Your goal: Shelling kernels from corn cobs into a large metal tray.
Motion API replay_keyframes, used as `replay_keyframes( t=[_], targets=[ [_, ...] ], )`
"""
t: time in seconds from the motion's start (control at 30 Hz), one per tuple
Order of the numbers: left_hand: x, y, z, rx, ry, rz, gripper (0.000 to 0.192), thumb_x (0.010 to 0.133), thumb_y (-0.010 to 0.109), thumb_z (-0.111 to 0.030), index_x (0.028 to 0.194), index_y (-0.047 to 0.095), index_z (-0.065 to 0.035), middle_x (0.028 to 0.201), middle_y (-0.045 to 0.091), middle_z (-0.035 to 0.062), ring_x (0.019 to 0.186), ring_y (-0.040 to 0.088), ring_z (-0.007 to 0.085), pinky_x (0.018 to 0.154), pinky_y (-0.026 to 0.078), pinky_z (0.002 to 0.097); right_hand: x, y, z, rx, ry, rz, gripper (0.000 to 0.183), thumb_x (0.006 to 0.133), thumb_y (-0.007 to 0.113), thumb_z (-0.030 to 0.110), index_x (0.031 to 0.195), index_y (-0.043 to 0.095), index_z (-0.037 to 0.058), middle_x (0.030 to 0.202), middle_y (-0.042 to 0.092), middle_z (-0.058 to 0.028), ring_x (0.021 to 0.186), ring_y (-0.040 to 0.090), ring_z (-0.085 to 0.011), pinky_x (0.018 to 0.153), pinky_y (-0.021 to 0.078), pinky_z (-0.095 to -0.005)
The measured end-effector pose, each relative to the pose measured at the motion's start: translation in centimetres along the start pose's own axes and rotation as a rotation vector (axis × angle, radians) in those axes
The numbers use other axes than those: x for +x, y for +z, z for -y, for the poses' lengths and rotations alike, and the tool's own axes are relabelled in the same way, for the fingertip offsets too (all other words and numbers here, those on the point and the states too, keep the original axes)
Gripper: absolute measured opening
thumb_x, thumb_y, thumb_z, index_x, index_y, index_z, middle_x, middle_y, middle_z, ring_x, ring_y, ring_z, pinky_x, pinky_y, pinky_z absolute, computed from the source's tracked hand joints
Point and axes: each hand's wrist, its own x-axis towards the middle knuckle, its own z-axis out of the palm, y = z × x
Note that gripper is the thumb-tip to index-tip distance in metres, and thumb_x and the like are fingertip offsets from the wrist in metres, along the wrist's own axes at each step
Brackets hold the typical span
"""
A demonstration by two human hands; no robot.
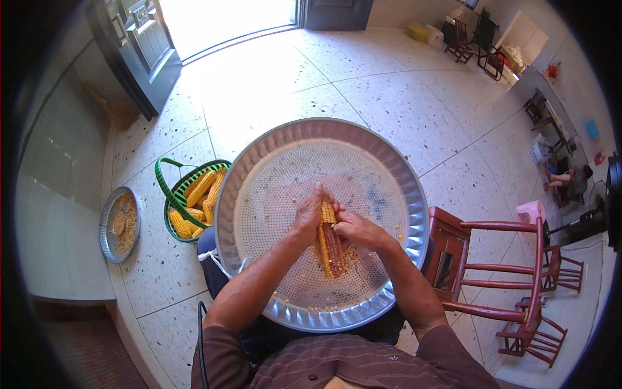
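A partly shelled corn cob (331, 245) points towards me over a round, perforated metal sieve pan (320, 160) that rests on my lap. My left hand (312, 214) grips the cob's far end from the left. Against its right side, my right hand (357, 228) presses with bent fingers at the edge of the remaining kernels. Yellow kernels still cover the far end and the left side, while the bared strip is reddish. Loose kernels (357, 260) lie under and beside the cob, with more along the pan's near rim. Some fingertips are hidden behind the cob.
A green basket (167, 187) of corn cobs stands left of the pan. Farther left is a metal basin (120, 226) of grainy material. A red wooden chair (500, 267) sits close on the right, near a pink stool (531, 210). A seated person (571, 182) is at far right.
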Motion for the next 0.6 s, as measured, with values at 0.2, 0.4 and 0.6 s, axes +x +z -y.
replay_keyframes(
  t=[0.2, 0.4, 0.6],
  targets=[
    [-0.2, 0.1, -0.2, -0.003, 0.005, 0.005, 0.046, 0.109, 0.039, -0.046, 0.093, 0.053, -0.0059, 0.079, 0.06, 0.0091, 0.081, 0.065, 0.0219, 0.075, 0.06, 0.0331, -0.2, 0.3, 0.7, -0.098, 0.08, 0.012, 0.048, 0.099, 0.056, 0.032, 0.132, 0.049, -0.0025, 0.119, 0.058, -0.011, 0.103, 0.063, -0.0202, 0.082, 0.0586, -0.0329],
    [0.1, -0.3, -0.1, -0.041, -0.008, 0.022, 0.046, 0.108, 0.04, -0.048, 0.091, 0.053, -0.0069, 0.078, 0.06, 0.0086, 0.08, 0.066, 0.0221, 0.074, 0.06, 0.034, 0.2, -0.2, -0.9, 0.003, -0.102, 0.081, 0.048, 0.1, 0.052, 0.031, 0.133, 0.047, -0.003, 0.114, 0.059, -0.011, 0.105, 0.062, -0.0228, 0.085, 0.0576, -0.0362],
    [-0.2, -0.4, -0.5, -0.116, -0.06, 0.019, 0.046, 0.108, 0.04, -0.048, 0.09, 0.053, -0.0081, 0.077, 0.061, 0.0076, 0.082, 0.067, 0.0222, 0.074, 0.061, 0.0348, -0.6, -0.4, 0.0, 0.158, 0.021, 0.111, 0.052, 0.101, 0.051, 0.029, 0.142, 0.042, -0.0019, 0.127, 0.057, -0.0143, 0.118, 0.06, -0.0269, 0.096, 0.0564, -0.0424]
  ],
)
